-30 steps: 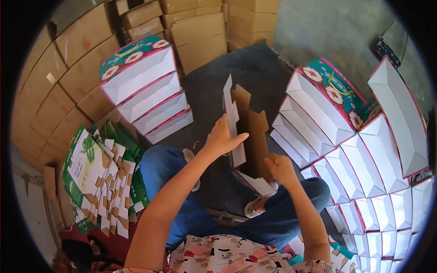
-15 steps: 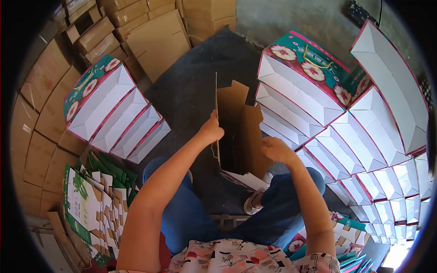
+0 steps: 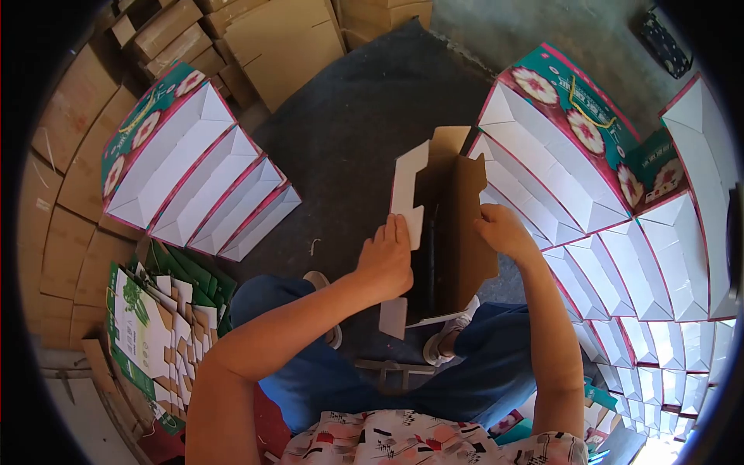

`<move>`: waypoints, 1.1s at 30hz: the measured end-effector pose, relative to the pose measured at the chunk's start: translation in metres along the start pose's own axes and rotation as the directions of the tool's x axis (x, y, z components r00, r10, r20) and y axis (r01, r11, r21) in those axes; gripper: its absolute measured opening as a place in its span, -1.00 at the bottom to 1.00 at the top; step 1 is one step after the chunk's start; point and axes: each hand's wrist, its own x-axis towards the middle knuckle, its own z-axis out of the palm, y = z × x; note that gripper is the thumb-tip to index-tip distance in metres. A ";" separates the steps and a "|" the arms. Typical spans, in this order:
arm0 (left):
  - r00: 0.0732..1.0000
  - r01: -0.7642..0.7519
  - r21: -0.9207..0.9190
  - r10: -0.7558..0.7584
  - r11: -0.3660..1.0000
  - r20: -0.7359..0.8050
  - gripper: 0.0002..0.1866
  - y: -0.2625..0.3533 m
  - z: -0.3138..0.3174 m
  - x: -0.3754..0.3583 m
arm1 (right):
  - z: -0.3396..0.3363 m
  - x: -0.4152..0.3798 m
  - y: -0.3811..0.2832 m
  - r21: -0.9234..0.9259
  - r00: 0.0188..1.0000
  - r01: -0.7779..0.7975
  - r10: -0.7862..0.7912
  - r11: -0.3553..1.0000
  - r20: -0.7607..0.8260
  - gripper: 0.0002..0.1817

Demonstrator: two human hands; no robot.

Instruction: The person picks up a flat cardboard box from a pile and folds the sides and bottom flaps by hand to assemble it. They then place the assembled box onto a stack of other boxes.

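Note:
Between my knees stands a cardboard box (image 3: 457, 232), open at the top, with a brown inside and white outer flaps. My left hand (image 3: 387, 260) is closed over its left side, with the fingers pressed on a white flap (image 3: 408, 182) that is folded outward. A second white flap (image 3: 393, 318) hangs below that hand. On the opposite side, my right hand (image 3: 505, 232) pinches the edge of the brown wall, the thumb towards the inside. Part of the left wall is hidden behind my left hand.
Stacked gift boxes (image 3: 542, 167) with white bottoms rise on the right; a shorter stack (image 3: 178, 159) stands at left. Flattened green-and-white cartons (image 3: 147, 333) lie at lower left. Brown cartons (image 3: 283, 50) line the back. A small frame (image 3: 391, 372) lies between my feet.
The box's left flaps, edge-on before, are now folded outward and show white. My left hand has moved down onto them. The box and my right hand sit further right in view.

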 end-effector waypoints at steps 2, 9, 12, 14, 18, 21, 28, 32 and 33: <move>0.999 0.028 0.012 -0.028 1.000 0.045 -0.12 0.006 0.001 0.002 | 0.002 -0.002 -0.003 -0.025 1.000 0.004 -0.004 1.000 -0.025 -0.69; 0.992 0.022 0.121 -0.037 0.992 0.122 -0.12 0.029 0.003 0.013 | 0.003 -0.011 0.007 -0.125 0.999 -0.009 0.003 0.992 -0.051 -0.70; 0.988 0.026 0.167 -0.051 0.986 0.147 -0.12 0.037 0.004 0.018 | -0.001 -0.021 -0.004 -0.208 0.993 -0.076 0.056 0.975 -0.102 -0.69; 0.986 0.038 0.204 -0.071 0.978 0.153 -0.12 0.040 0.004 0.020 | 0.003 -0.033 -0.015 -0.277 0.975 -0.035 -0.028 0.960 -0.221 -0.64; 0.983 0.053 0.256 -0.096 0.965 0.158 -0.11 0.044 0.007 0.021 | 0.012 -0.068 -0.041 -0.542 0.813 0.208 -0.452 0.814 -0.367 -0.50; 0.985 0.055 0.251 -0.094 0.966 0.142 -0.10 0.043 0.011 0.019 | 0.019 -0.076 -0.037 -0.527 0.858 0.226 -0.424 0.819 -0.291 -0.46; 0.987 0.071 0.225 -0.102 0.972 0.128 -0.09 0.041 0.009 0.019 | 0.024 -0.105 -0.049 -0.638 0.786 0.521 -0.610 0.567 0.100 -0.73; 0.989 0.067 0.219 -0.094 0.973 0.114 -0.10 0.039 0.012 0.018 | 0.013 -0.124 -0.068 -0.165 0.869 0.449 -0.387 0.878 0.307 -0.76; 0.988 0.072 0.204 -0.098 0.976 0.119 -0.11 0.039 0.010 0.017 | 0.008 -0.125 -0.062 -0.171 0.846 0.500 -0.437 0.849 0.305 -0.76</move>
